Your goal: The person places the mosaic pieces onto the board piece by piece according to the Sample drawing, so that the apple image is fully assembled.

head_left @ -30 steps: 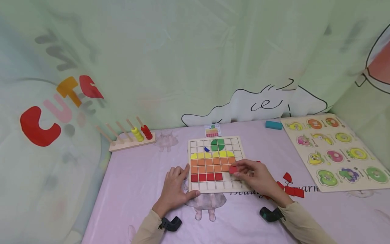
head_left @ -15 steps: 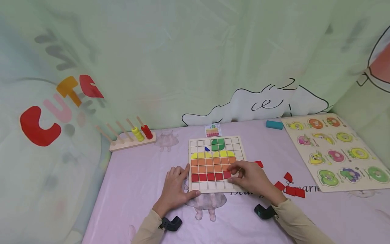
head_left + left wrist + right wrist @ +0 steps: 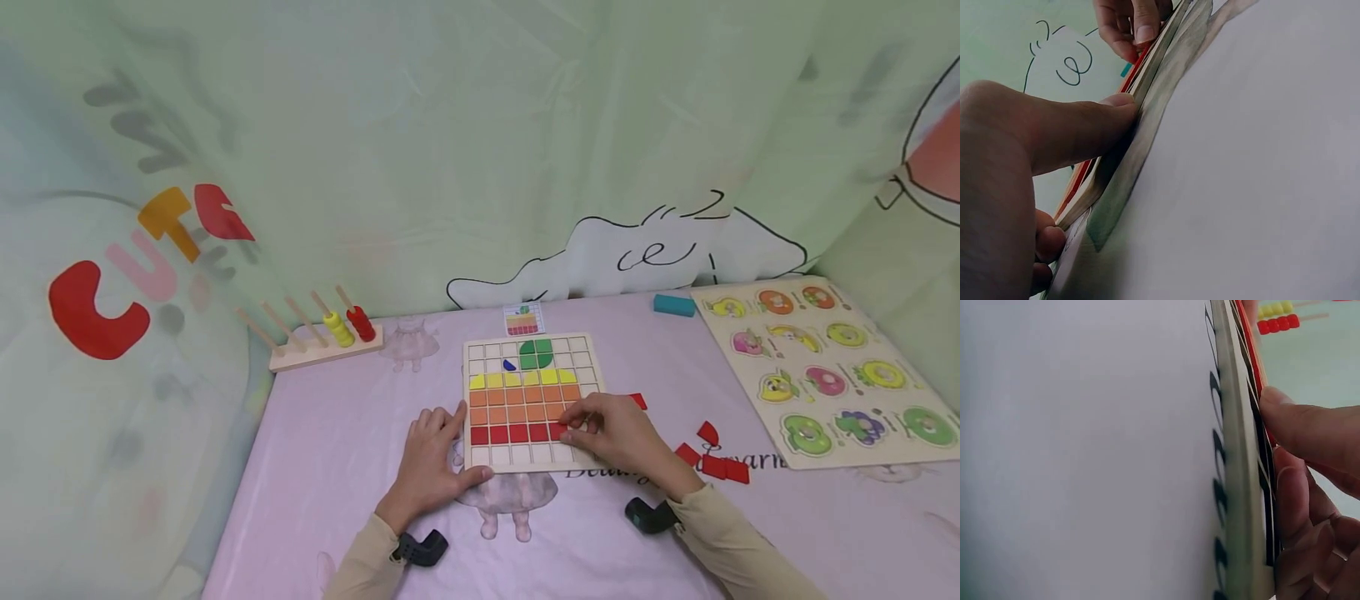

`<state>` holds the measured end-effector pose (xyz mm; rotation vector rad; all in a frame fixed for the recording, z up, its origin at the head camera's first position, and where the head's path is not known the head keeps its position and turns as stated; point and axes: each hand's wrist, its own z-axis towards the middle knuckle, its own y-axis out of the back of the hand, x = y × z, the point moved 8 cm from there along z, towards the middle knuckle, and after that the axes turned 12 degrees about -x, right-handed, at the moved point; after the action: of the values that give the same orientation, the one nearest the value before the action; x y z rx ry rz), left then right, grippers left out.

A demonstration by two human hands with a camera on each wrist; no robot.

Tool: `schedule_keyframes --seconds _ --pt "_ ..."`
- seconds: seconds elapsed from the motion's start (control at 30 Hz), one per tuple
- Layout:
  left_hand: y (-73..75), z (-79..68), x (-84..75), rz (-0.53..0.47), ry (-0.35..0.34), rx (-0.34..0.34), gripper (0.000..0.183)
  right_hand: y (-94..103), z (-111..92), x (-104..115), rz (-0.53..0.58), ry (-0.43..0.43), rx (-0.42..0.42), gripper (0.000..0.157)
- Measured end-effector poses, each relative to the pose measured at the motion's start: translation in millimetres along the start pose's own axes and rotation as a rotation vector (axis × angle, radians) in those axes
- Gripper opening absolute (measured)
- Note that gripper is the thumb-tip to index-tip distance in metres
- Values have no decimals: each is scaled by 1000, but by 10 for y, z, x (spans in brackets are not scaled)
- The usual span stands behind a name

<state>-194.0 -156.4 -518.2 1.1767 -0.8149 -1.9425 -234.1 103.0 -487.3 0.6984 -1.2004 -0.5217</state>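
Observation:
A wooden grid board [image 3: 498, 456] lies on the table in the head view, with green, blue, yellow, orange and red tiles in its cells. My left hand [image 3: 429, 462] holds its lower left corner, thumb on the near edge and fingers at the left side. In the left wrist view the thumb [image 3: 1085, 128] lies over the board's edge. My right hand [image 3: 618, 433] pinches a red square tile [image 3: 557, 431] at the right end of the red row. The right wrist view shows that thumb [image 3: 1310, 428] against the board's red layer; the fingertips partly hide the tile.
Loose red tiles [image 3: 714, 467] lie right of the board. A small pattern card [image 3: 522, 319] is behind it. A peg stand [image 3: 326, 354] with yellow and red beads stands back left. A fruit puzzle board [image 3: 828, 383] and a teal block [image 3: 673, 306] are at the right.
My right hand has moved left with the red tile, bringing it from above the board down to the end of the red row. The left hand has stayed still.

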Motion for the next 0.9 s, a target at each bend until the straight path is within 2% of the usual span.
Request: schedule_keyframes --seconds 0.13,0.27,0.33,0.43,0.5,0.6,0.73,0.9 --pt "-11 11 -8 -10 2 8 104 89 -30 -38 48 1 -11 22" --pt "-29 20 -14 -6 -2 13 104 336 -122 -135 47 -6 -24 25" --pt "-33 25 -17 0 -6 13 104 500 -188 -229 -6 -20 -24 33" --pt "-29 31 -22 7 -10 14 104 709 -310 -444 -114 -61 8 53" --pt "-20 32 -20 11 -11 13 105 797 -406 -588 -178 -89 47 67" --pt "3 26 -8 12 -8 8 105 841 -538 -731 -202 -104 94 75" --pt "20 13 19 13 0 -2 104 767 -626 -726 -172 -74 91 66" --pt "-10 -6 31 6 4 -1 104 666 -624 -613 -174 -40 54 43"
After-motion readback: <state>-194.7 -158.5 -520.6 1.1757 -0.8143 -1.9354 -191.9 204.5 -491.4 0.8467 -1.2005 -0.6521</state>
